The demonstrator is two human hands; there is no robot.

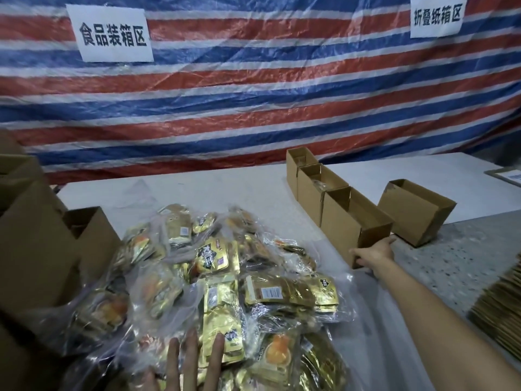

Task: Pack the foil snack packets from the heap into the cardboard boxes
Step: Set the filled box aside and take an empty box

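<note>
A heap of gold foil snack packets [214,266], many inside clear plastic bags, covers the near middle of the table. My left hand [191,362] lies flat on the heap's near edge, fingers straight. My right hand [373,253] reaches out and grips the near end of an open cardboard box [355,221], thumb at its left corner, fingers round its right side. That box is the nearest in a row of three open boxes; the middle box [318,183] seems to hold a packet.
Another open box [415,211] lies on its side to the right. Large cardboard boxes [36,244] stand at the left. A stack of flattened cartons [501,314] lies at the right edge. A striped tarp with two paper signs hangs behind the white table [423,176].
</note>
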